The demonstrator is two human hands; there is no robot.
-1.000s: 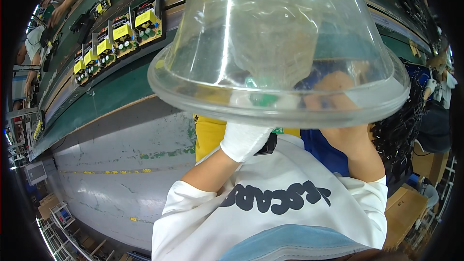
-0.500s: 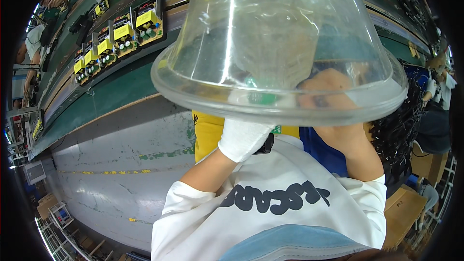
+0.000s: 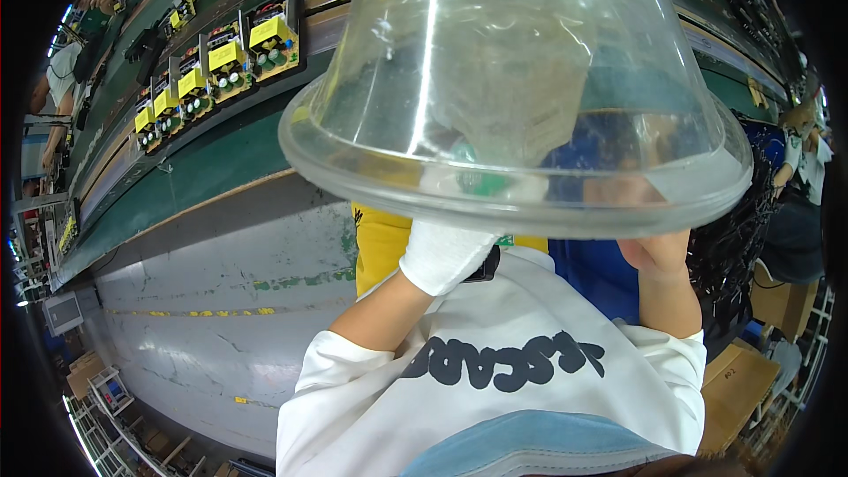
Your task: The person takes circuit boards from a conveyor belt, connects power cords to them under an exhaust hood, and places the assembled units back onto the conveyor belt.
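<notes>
A large clear plastic hood (image 3: pixel 530 62) hangs in front of me, and its thick rim crosses over both hands. My left hand (image 3: pixel 450 254), in a white glove, is closed at the rim's near side. A green piece that looks like a circuit board (image 3: pixel 506 240) shows at its fingers, partly hidden by the rim. Through the cloudy plastic, more green is visible by the fingertips. My right hand (image 3: pixel 658 252) is bare and stands apart to the right, over blue cloth. Its fingers are blurred behind the plastic, so their grip is unclear.
On the green bench (image 3: pixel 208 181) at left, several circuit boards with yellow transformers (image 3: pixel 223 56) stand in a row on a black tray. A heap of black parts (image 3: pixel 729 243) lies at right, above a cardboard box (image 3: pixel 740 389). Other people work at the far left and right.
My right hand has moved away from the left hand, toward the right and nearer to me. My left hand has stayed almost in place. The hood appears shifted slightly right and down.
</notes>
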